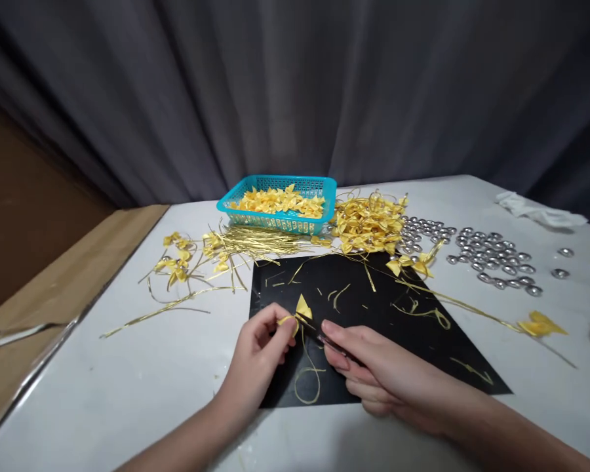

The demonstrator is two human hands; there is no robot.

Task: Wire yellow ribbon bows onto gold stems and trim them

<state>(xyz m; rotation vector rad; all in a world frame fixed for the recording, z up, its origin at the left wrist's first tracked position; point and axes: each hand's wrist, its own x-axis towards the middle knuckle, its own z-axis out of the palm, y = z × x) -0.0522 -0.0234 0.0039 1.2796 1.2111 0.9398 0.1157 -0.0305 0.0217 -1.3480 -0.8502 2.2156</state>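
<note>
Between its thumb and fingertips, my left hand (268, 341) pinches a small yellow ribbon flower (303, 307) with pointed petals. A loop of thin yellow thread (308, 387) hangs from the flower over the black mat (388, 295). My right hand (373, 367) is closed round a slim dark tool (319, 333) with a narrow tip, like small snips or tweezers; which one I cannot tell. The tool's tip touches the flower's base, close to the left fingertips. Part of the tool is hidden inside the right hand.
Behind the mat stands a blue basket (330, 190) of yellow ribbon flowers. A bundle of gold wires (265, 240) lies before it, a heap of wired flowers (368, 223) to its right. Silver beads (491, 252), cut thread bits and a white cloth (541, 210) lie about the white table (187, 393).
</note>
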